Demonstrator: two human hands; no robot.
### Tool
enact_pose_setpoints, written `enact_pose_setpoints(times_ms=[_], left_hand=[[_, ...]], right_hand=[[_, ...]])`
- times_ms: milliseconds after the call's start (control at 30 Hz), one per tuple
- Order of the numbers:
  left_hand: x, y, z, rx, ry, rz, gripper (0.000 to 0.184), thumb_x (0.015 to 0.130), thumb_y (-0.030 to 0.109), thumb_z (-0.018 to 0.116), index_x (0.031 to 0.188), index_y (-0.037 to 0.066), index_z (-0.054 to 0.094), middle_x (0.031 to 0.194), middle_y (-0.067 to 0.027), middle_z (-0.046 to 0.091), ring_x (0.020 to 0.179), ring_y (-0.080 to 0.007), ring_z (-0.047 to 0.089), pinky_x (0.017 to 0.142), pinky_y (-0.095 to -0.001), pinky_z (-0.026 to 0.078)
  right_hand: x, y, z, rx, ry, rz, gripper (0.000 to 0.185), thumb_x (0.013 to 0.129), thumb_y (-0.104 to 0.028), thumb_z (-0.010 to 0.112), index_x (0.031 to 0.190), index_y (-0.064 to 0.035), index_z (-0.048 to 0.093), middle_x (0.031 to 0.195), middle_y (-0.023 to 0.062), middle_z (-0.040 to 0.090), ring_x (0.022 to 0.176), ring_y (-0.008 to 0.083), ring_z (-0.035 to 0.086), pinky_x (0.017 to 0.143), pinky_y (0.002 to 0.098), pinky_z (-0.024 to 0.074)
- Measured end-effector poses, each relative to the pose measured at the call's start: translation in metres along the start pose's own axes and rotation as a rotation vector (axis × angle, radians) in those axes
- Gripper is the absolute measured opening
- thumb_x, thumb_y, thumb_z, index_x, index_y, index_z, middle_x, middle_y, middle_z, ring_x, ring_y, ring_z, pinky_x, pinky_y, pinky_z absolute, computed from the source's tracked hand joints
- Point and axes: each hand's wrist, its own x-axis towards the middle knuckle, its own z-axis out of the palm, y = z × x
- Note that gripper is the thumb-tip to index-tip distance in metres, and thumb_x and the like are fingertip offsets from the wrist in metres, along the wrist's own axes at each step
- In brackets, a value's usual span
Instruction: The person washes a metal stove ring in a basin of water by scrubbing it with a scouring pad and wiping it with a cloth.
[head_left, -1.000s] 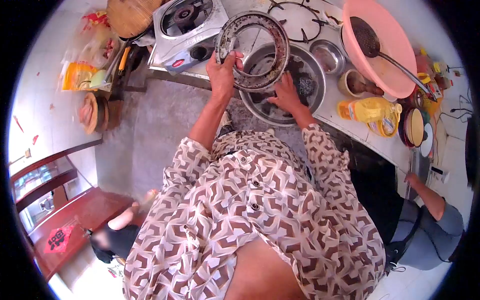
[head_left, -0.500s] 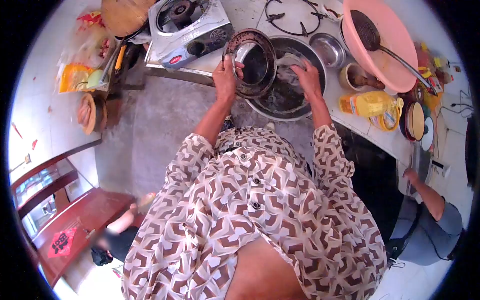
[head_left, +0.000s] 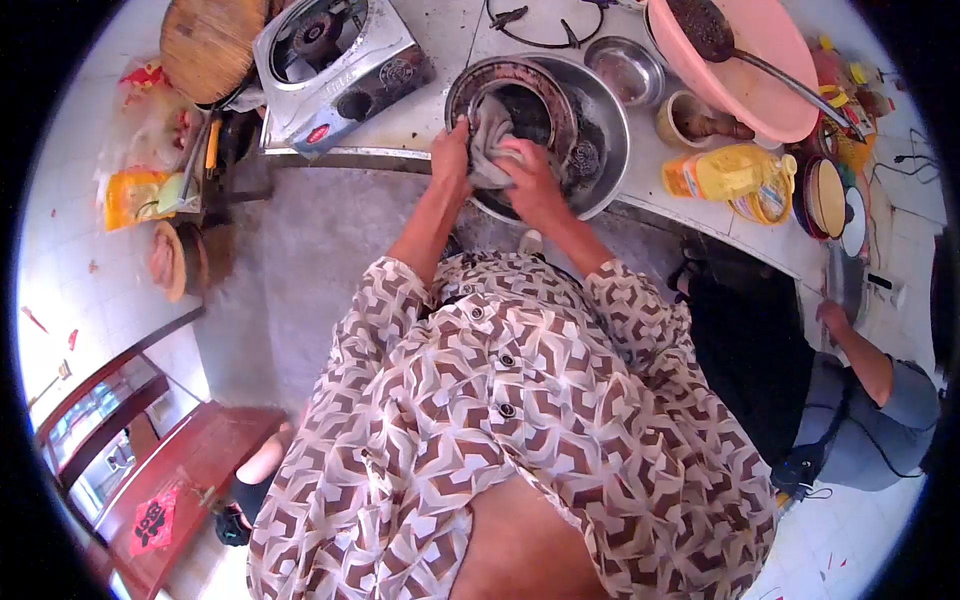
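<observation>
My left hand [head_left: 450,158] grips the near left rim of a round, brown-stained metal drip pan [head_left: 559,92] with a hole in its middle. A wet grey cloth [head_left: 488,135] is bunched in my right hand [head_left: 534,178], pressed against the inner left side of the drip pan. Both are over a wide metal basin [head_left: 618,150] at the counter's edge, which holds dark water. Part of the basin lies hidden behind the drip pan and my hands.
Left of the basin stands a gas stove [head_left: 352,95]. Behind are a pan support ring [head_left: 545,42] and a steel bowl [head_left: 625,70]. To the right sit a pink basin [head_left: 775,85] with a skimmer [head_left: 705,30], a mortar [head_left: 675,115], and an oil bottle [head_left: 725,173]. Another person [head_left: 860,420] is at right.
My right hand has moved left with the cloth, from over the basin onto the drip pan. The drip pan now sits lower and more over the basin. The view has shifted slightly.
</observation>
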Motion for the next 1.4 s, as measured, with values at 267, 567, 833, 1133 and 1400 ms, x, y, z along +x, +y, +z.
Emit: enact_pose_setpoints(times_ms=[267,567,833,1133,1400], left_hand=[[0.015,0.004,-0.013,-0.053,-0.137,-0.100,0.030,0.096,0.018,0.037,0.109,-0.008,0.046,0.099,-0.0206,0.062,0.072,-0.0289,0.064,0.063,-0.0386,0.056],[0.021,-0.001,-0.027,0.100,-0.158,-0.206,0.042,0.097,0.030,0.035,0.109,-0.009,0.047,0.083,-0.0188,0.063,0.064,-0.0254,0.061,0.062,-0.0377,0.055],[0.000,0.014,-0.005,0.174,-0.117,-0.221,0.072,0.088,0.065,0.022,0.109,0.004,0.053,0.077,-0.0108,0.063,0.062,-0.0203,0.059,0.059,-0.0358,0.053],[0.016,0.001,-0.011,-0.044,-0.167,-0.180,0.072,0.089,0.065,0.019,0.125,0.009,0.045,0.113,-0.0120,0.057,0.097,-0.0249,0.059,0.076,-0.0360,0.052],[0.005,0.002,-0.005,0.087,-0.213,-0.056,0.063,0.095,0.054,0.019,0.109,0.004,0.054,0.080,-0.0094,0.062,0.048,-0.0138,0.044,0.048,-0.0306,0.044]], right_hand=[[-0.020,0.090,-0.041,-0.085,-0.232,0.196,0.028,0.065,0.005,0.057,0.089,-0.0066,0.065,0.111,0.0116,0.055,0.105,0.0311,0.050,0.092,0.0372,0.0389],[0.028,0.115,-0.017,-0.199,0.071,0.387,0.024,0.069,-0.003,0.055,0.090,-0.0070,0.067,0.101,0.0165,0.059,0.095,0.0354,0.057,0.084,0.0390,0.0451],[0.092,0.060,0.019,-0.060,-0.018,0.344,0.027,0.069,-0.003,0.052,0.092,-0.0085,0.066,0.098,0.0182,0.060,0.094,0.0358,0.056,0.083,0.0412,0.0447],[0.084,0.016,0.019,-0.019,-0.077,-0.123,0.025,0.068,0.004,0.052,0.089,-0.0064,0.062,0.091,0.0149,0.057,0.092,0.0367,0.053,0.080,0.0440,0.0426],[0.101,0.078,0.023,-0.360,0.021,0.143,0.023,0.073,-0.002,0.051,0.092,-0.0096,0.061,0.091,0.0156,0.056,0.088,0.0367,0.054,0.073,0.0460,0.0444]])
